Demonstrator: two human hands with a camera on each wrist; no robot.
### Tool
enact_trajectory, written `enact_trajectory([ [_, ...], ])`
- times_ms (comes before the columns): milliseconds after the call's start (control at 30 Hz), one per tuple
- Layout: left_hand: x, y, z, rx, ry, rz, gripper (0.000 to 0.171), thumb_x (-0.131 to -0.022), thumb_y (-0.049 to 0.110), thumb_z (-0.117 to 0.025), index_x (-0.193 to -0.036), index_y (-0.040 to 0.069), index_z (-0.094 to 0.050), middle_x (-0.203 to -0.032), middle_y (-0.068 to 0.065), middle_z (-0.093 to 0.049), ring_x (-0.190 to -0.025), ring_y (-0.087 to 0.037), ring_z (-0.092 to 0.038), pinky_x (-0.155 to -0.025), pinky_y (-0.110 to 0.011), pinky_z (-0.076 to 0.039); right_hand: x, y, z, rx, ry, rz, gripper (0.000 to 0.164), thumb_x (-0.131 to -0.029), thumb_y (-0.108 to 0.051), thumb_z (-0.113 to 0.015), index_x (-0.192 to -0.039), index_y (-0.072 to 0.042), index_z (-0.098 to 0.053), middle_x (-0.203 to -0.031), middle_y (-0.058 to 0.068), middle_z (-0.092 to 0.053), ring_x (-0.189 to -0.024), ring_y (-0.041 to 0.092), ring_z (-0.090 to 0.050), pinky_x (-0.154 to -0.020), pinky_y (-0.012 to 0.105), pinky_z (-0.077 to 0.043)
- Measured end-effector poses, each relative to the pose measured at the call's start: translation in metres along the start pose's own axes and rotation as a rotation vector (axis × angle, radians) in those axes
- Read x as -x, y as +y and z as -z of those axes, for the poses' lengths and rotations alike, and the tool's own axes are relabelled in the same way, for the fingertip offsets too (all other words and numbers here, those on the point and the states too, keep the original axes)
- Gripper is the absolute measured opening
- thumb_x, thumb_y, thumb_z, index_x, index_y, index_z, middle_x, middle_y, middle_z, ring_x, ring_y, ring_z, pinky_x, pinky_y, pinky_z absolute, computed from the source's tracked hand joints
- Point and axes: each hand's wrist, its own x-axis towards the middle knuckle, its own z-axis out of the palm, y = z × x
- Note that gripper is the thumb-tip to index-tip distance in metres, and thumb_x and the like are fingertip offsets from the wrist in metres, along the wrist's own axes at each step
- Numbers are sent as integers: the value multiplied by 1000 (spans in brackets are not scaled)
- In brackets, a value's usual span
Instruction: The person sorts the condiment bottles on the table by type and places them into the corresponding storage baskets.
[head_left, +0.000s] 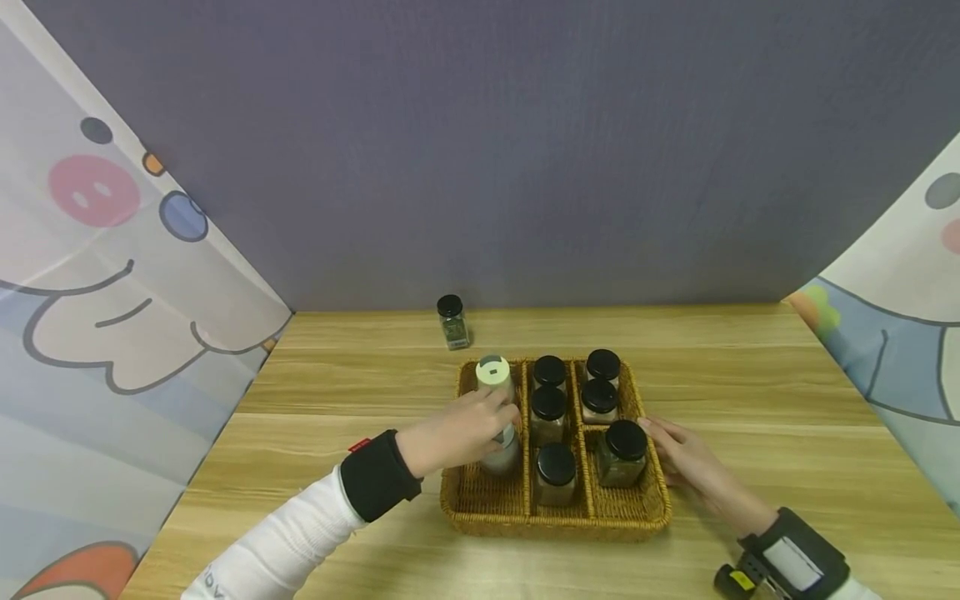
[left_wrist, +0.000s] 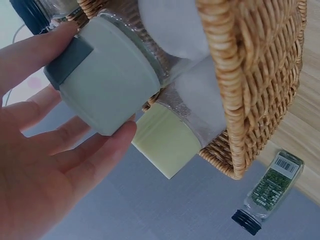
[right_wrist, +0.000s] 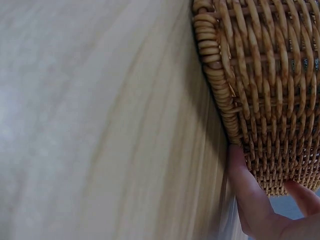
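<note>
My left hand (head_left: 467, 427) is over the left compartment of the wicker basket (head_left: 495, 523). Its thumb and fingers hold the grey-green lid (left_wrist: 107, 75) of a clear seasoning jar (head_left: 501, 460) with white contents. Behind that jar, in the same compartment, stands a similar one with a pale yellow-green lid (left_wrist: 167, 140). At the basket's right side is my right hand (head_left: 686, 458), its fairly straight fingers (right_wrist: 247, 187) touching the woven wall (right_wrist: 270, 100) near the bottom edge. Closest to this hand stands a black-lidded glass spice jar (head_left: 622, 454) in the front right compartment.
Several black-lidded jars (head_left: 555, 475) stand in the basket's middle compartment. Two more jars (head_left: 602, 383) share the back right one. Behind the basket, a small bottle of green flakes (head_left: 453, 327) stands on the wooden table (head_left: 360, 358), near the grey back panel (head_left: 525, 208).
</note>
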Motion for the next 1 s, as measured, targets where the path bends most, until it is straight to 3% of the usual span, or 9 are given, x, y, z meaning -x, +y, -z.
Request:
enact_trajectory([
  [300, -1, -2, -3, 2, 34, 0, 29, -79, 26, -67, -101, 9, -59, -97, -6, -53, -77, -16, -51, -67, -24, -45, 1, -1, -1, -32, -4, 10, 74, -91, -42, -43, -138, 6, -15, -132, 36, -25, -108, 38, -48, -78, 41, -50],
  [533, -1, -3, -3, -8, 51, 7, 27, -82, 27, -63, -102, 9, -59, -97, -5, -53, -79, -16, -50, -69, -26, -45, 1, -2, 0, -10, -7, 7, 74, -91, -43, -43, -138, 7, -14, -135, 36, -19, -114, 43, -41, -81, 42, -48],
  [800, 0, -6, 4, 41, 156, -7, 25, -80, 23, -65, -100, 9, -60, -94, -4, -56, -81, -16, -53, -73, -28, -45, 1, -1, 0, 15, -5, 8, 73, -91, -43, -42, -138, 6, -15, -136, 35, -16, -115, 45, -39, -80, 42, -49],
  [1000, 0, -20, 8, 75, 204, 29, 29, -80, 23, -65, -103, 7, -59, -96, -6, -56, -84, -18, -53, -76, -31, -44, 0, -1, 0, 18, -10, 12, 73, -91, -43, -42, -138, 7, -15, -137, 35, -16, -114, 44, -41, -79, 41, -49],
])
